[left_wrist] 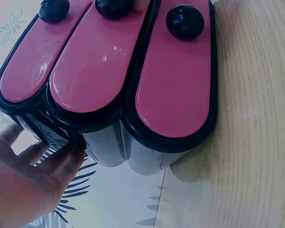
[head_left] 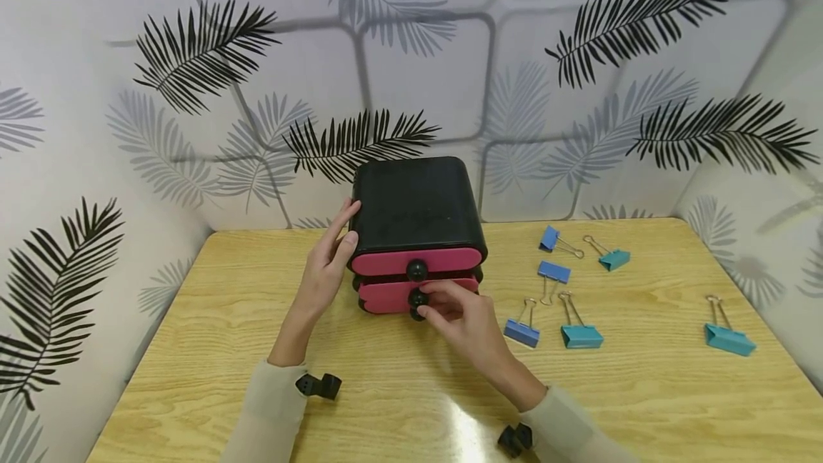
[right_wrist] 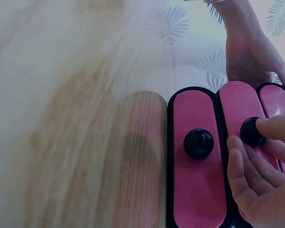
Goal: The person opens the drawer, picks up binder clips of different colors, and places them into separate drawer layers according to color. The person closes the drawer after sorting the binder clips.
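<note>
A small black chest (head_left: pixel 418 206) with three stacked pink-fronted drawers stands on the table, each front carrying a round black knob. My right hand (head_left: pixel 472 320) pinches the knob (right_wrist: pixel 250 132) of the middle drawer (head_left: pixel 386 295) between thumb and fingers. That drawer's front sits slightly forward, with a dark gap above it. Against the chest's left side rests my left hand (head_left: pixel 324 270), its fingers extended along the wall. The top drawer (head_left: pixel 379 263) and the bottom drawer (left_wrist: pixel 175 90) look closed. What the drawers contain is hidden.
Right of the chest, several binder clips lie scattered on the wooden table (head_left: pixel 643 391), among them a blue clip (head_left: pixel 521 333) and a teal clip (head_left: pixel 581 336). Another teal clip (head_left: pixel 729 340) lies farther right. A leaf-patterned backdrop (head_left: pixel 424 84) rises behind the chest.
</note>
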The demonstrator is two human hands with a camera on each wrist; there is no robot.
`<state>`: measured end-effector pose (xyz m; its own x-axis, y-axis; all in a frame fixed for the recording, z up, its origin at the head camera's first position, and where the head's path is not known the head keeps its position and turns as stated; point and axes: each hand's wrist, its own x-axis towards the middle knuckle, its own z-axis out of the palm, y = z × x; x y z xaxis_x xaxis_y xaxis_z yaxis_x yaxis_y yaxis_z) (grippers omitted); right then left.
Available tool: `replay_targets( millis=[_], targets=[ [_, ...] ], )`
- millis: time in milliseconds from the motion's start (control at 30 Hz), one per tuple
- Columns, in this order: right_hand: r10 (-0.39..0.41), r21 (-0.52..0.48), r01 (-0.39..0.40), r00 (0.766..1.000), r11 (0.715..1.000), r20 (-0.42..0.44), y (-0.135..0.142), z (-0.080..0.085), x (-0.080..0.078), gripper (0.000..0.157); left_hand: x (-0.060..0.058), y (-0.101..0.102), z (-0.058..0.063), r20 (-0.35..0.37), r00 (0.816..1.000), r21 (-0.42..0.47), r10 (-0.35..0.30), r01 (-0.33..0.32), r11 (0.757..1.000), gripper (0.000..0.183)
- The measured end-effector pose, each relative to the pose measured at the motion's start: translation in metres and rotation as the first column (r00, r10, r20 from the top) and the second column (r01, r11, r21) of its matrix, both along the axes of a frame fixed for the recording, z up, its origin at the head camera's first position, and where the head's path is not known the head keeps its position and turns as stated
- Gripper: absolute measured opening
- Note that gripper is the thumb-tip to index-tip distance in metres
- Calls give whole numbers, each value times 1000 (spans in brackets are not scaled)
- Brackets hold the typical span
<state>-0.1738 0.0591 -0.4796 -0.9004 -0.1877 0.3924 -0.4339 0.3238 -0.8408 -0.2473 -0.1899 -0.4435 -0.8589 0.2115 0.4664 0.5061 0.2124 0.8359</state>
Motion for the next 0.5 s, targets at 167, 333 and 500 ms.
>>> replay_targets(
  millis=[167,333,500],
  targets=[
    [4,5,-4,1000,1000,7,1,0,6,22,9,3,13,20,1000,1,-7,7,1000,50],
    [12,-3,-12,1000,1000,-7,2,0,10,24,23,9,32,38,999,-13,-9,9,1000,50],
    [10,2,-10,1000,1000,-19,3,1,14,24,24,10,33,33,999,-17,-1,1,1000,50]
  ],
)
